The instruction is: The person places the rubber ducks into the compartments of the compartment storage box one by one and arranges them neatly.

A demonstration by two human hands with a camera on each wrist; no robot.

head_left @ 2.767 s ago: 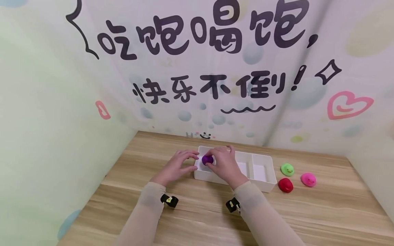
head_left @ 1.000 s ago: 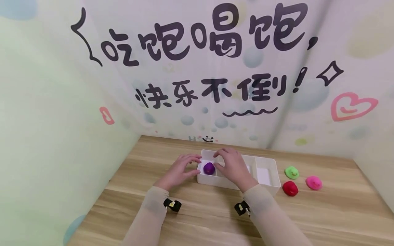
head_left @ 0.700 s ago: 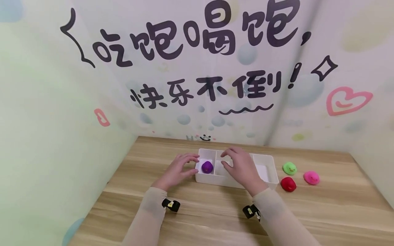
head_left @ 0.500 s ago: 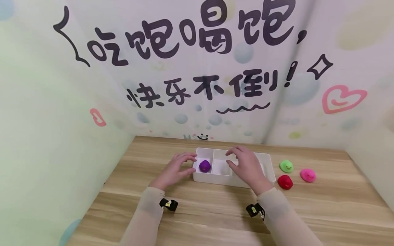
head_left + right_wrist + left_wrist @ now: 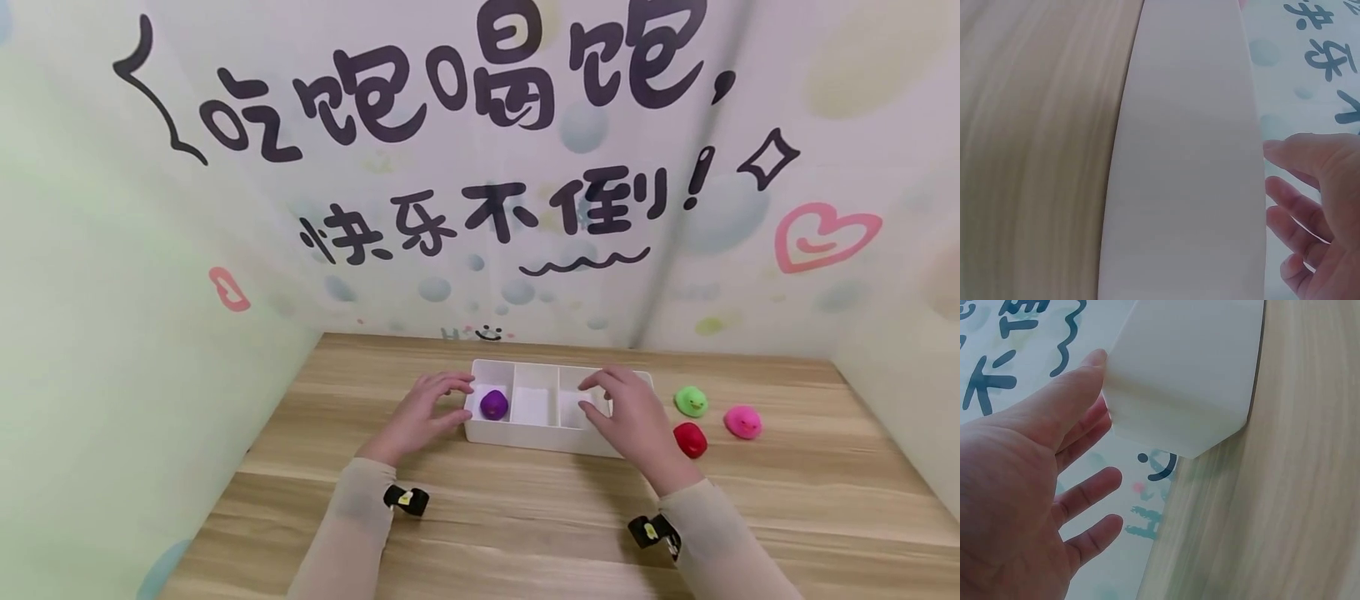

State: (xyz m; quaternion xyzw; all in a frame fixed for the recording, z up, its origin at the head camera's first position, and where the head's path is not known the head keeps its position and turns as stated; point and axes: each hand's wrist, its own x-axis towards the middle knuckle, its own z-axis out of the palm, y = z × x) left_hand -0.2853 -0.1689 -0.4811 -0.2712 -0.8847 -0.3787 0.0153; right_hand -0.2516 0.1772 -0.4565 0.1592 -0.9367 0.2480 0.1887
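Observation:
A purple toy duck (image 5: 493, 405) sits in the leftmost compartment of the long white divided box (image 5: 543, 437). My left hand (image 5: 415, 419) is at the box's left end, thumb and fingertips by its rim, fingers loosely spread. In the left wrist view the thumb tip touches or nearly touches the edge of the box (image 5: 1179, 369). Over the right part of the box hovers my right hand (image 5: 633, 419), thumb and fingers apart with nothing between them. It hides part of the two right compartments. The right wrist view shows the box's long side (image 5: 1188, 156) beside the relaxed fingers.
Right of the box lie a green toy duck (image 5: 692, 402), a pink one (image 5: 743, 422) and a red one (image 5: 691, 439), partly behind the right hand. All stand on a wood-grain table (image 5: 495, 517). A printed wall cloth (image 5: 450, 308) rises behind the table.
My right hand held the purple duck, released it in the leftmost compartment, and has since moved right along the box. The left hand has stayed at the box's left end.

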